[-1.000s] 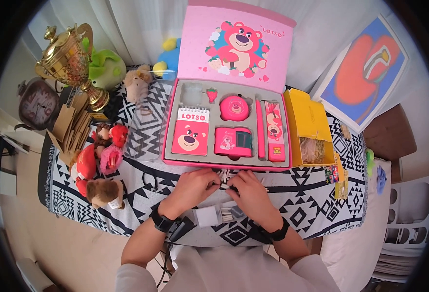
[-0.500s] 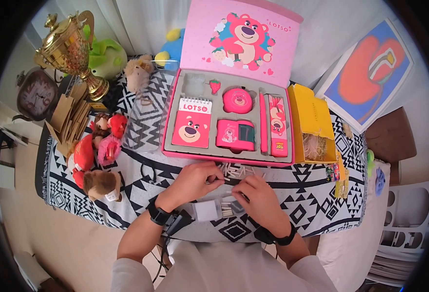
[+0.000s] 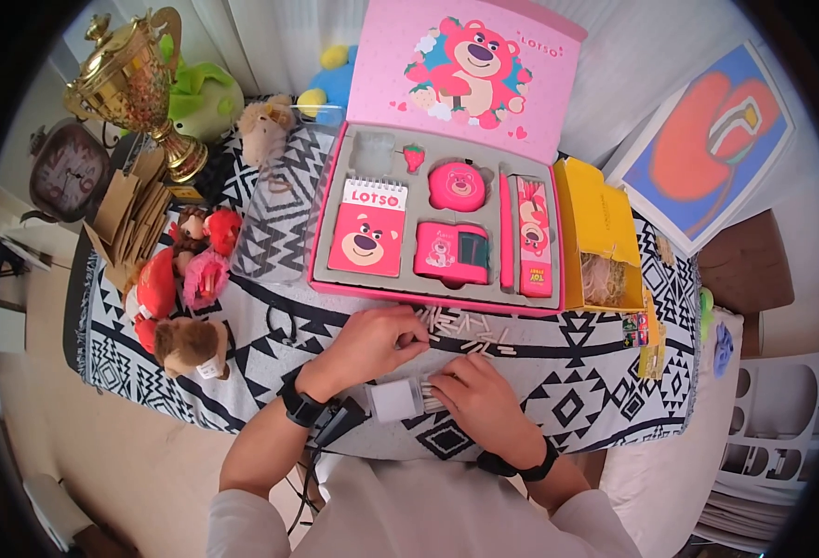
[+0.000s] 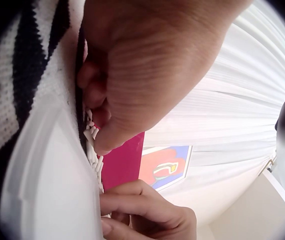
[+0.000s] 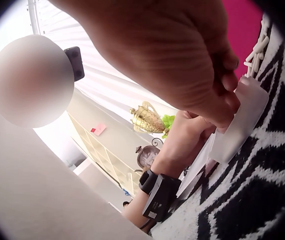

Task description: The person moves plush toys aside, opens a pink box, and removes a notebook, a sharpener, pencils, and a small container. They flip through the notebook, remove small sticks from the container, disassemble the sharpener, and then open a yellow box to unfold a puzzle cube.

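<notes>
Short white sticks (image 3: 472, 325) lie loose on the patterned cloth in front of the pink box. At the pile's left edge is the left hand (image 3: 363, 349), fingers bent; in the left wrist view its thumb (image 4: 113, 137) is beside several sticks, and whether it pinches one is unclear. The right hand (image 3: 486, 402) reaches over a small clear container (image 3: 417, 395) that has more white sticks inside. In the right wrist view the fingers (image 5: 225, 112) are bent down at the translucent container (image 5: 240, 125); their tips are partly hidden. A white square (image 3: 392, 402) lies at the container's left.
The open pink box (image 3: 409, 296) holds a notepad, a sharpener and other pink items. A yellow box (image 3: 600, 237) stands to its right. Farther left are plush toys (image 3: 186, 346), folded cardboard (image 3: 135, 219), a gold trophy (image 3: 139, 102) and a transparent cover (image 3: 274, 223).
The right hand has moved away from the left hand and the pile, down to the small container. The left hand stays beside the pile, and more of the loose sticks are uncovered.
</notes>
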Demonstrator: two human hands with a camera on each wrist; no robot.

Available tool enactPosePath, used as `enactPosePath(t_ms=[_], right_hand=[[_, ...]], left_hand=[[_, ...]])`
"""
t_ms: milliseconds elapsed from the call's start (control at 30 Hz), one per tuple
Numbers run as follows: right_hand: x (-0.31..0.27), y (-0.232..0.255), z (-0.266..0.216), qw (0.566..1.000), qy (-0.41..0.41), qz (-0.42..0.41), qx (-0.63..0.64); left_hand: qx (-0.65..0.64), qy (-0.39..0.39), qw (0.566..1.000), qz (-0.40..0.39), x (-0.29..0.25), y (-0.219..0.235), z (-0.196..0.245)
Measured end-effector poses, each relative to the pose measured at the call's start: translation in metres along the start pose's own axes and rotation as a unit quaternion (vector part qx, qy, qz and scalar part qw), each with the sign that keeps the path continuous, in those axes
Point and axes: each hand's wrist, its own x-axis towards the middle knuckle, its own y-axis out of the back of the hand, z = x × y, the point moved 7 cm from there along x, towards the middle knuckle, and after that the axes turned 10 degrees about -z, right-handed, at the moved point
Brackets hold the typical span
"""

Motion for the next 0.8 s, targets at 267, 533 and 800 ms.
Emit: enactPosePath(t_ms=[267, 533, 800], right_hand=[[-0.001, 0.001, -0.002, 1.0, 0.007, -0.028, 0.01], [0.002, 0.032, 0.005, 0.991, -0.029, 0.107, 0.078], [0.007, 0.025, 0.012, 0.984, -0.027, 0.1, 0.144]], left_hand=[[-0.099, -0.03, 0.993, -0.048, 0.0, -0.002, 0.01], [-0.267, 0.036, 0.955, -0.127, -0.003, -0.013, 0.003], [-0.412, 0.036, 0.899, -0.141, -0.007, -0.022, 0.001]])
